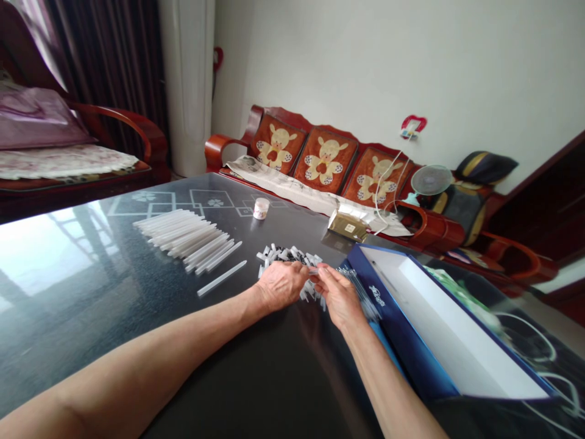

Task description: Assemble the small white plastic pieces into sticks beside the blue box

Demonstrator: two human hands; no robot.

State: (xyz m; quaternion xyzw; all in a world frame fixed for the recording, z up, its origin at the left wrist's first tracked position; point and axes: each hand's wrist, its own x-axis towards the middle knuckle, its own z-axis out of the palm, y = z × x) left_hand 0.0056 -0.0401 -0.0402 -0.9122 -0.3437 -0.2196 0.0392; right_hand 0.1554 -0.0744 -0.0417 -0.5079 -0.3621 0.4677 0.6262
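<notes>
Left hand (282,285): over near edge of heap of small white-and-black pieces (286,256); right hand (338,299): just beside it; fingers (320,274): nearly closed, tips meeting above heap, any hold too small to tell; heap lies on dark glass desk (91,292), between white plastic tubes (183,238) and open blue box (402,323)

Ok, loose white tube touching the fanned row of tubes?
Apart. Head view: dark tabletop shows between the loose white tube and the fanned row of tubes.

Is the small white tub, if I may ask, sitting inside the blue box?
No, the small white tub stands on the dark glass tabletop, apart from the blue box.
</notes>
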